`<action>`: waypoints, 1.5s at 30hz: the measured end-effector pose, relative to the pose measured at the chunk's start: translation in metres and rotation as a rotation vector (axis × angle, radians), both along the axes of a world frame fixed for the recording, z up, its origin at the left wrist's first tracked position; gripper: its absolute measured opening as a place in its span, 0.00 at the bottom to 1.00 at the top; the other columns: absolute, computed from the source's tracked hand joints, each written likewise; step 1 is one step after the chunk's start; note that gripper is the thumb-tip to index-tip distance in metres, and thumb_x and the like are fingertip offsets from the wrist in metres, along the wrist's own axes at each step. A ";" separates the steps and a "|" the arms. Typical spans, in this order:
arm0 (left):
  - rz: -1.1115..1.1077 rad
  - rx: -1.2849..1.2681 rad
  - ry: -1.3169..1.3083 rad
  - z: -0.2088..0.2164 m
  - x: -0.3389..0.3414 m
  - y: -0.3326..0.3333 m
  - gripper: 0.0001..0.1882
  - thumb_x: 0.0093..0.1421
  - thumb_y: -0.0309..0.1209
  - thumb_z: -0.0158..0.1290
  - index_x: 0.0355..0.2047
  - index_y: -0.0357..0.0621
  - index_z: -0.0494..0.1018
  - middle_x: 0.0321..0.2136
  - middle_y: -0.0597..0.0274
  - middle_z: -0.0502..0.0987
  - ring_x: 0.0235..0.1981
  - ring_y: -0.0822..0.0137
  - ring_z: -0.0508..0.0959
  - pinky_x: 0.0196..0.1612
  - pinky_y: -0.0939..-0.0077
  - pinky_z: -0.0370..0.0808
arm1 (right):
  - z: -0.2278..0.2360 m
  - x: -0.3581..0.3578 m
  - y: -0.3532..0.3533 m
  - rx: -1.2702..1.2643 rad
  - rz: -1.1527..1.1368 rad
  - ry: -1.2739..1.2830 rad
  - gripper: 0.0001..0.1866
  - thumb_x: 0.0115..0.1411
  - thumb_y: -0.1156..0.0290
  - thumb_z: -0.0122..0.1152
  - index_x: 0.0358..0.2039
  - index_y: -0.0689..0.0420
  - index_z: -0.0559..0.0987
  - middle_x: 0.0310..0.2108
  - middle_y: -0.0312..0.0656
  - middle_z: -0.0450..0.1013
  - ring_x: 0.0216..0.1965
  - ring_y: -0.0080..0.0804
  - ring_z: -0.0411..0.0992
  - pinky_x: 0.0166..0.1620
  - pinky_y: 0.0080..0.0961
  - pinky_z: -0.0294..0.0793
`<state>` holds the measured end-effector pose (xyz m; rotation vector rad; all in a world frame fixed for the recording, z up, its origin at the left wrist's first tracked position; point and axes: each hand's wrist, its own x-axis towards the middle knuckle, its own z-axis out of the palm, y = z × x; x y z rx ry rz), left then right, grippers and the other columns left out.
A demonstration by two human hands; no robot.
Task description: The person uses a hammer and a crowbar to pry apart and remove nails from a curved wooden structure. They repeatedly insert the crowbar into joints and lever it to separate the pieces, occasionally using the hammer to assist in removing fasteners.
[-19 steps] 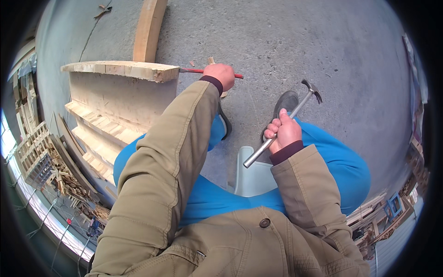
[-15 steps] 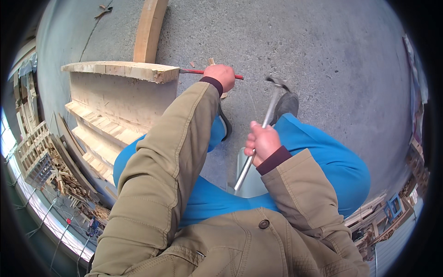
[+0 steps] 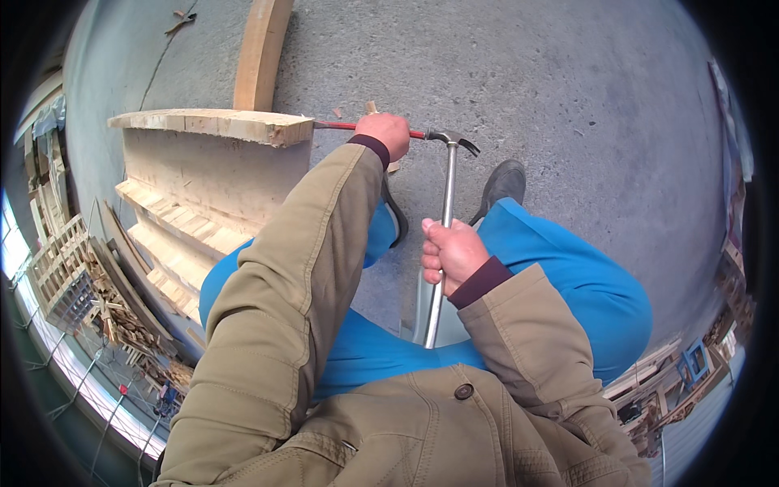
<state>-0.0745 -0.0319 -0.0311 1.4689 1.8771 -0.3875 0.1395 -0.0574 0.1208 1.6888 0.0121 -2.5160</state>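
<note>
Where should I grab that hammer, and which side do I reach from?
Probably hold the hammer by the lower half of its handle, reaching from the right, as the right hand does. The handle is long, straight and slim enough for fingers to wrap round. Better avoid the head: its curved claw points right, and its other side is at the red tool's end.

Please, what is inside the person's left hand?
The left hand is closed around a red tool. One end shows at the wood, the other at the hammer. The middle, covered by the hand, cannot be seen.
</note>
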 end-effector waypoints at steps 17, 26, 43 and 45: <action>-0.005 -0.007 0.015 -0.004 -0.003 -0.002 0.14 0.58 0.31 0.45 0.35 0.42 0.80 0.36 0.47 0.82 0.41 0.48 0.82 0.44 0.52 0.77 | -0.020 0.016 0.031 0.197 -0.282 -0.215 0.07 0.69 0.70 0.51 0.37 0.56 0.63 0.25 0.34 0.58 0.19 0.20 0.56 0.19 0.21 0.57; -0.008 -0.002 0.009 -0.002 -0.004 -0.002 0.13 0.57 0.30 0.46 0.34 0.42 0.80 0.36 0.47 0.82 0.41 0.48 0.82 0.44 0.53 0.77 | -0.009 0.002 0.004 0.041 0.024 -0.028 0.10 0.68 0.69 0.53 0.36 0.55 0.61 0.22 0.33 0.56 0.17 0.21 0.54 0.18 0.24 0.57; -0.028 -0.003 0.029 -0.010 -0.006 -0.004 0.12 0.58 0.32 0.47 0.33 0.43 0.80 0.34 0.48 0.82 0.40 0.49 0.82 0.43 0.52 0.77 | -0.020 0.016 0.033 0.275 -0.235 -0.307 0.09 0.69 0.69 0.52 0.35 0.57 0.62 0.24 0.34 0.58 0.20 0.21 0.57 0.20 0.24 0.60; -0.031 0.024 0.023 -0.011 -0.007 -0.005 0.12 0.58 0.32 0.47 0.33 0.43 0.80 0.34 0.48 0.82 0.40 0.48 0.82 0.43 0.52 0.77 | -0.023 0.013 0.031 0.269 -0.331 -0.382 0.09 0.69 0.68 0.51 0.36 0.57 0.62 0.25 0.34 0.57 0.20 0.22 0.56 0.20 0.25 0.61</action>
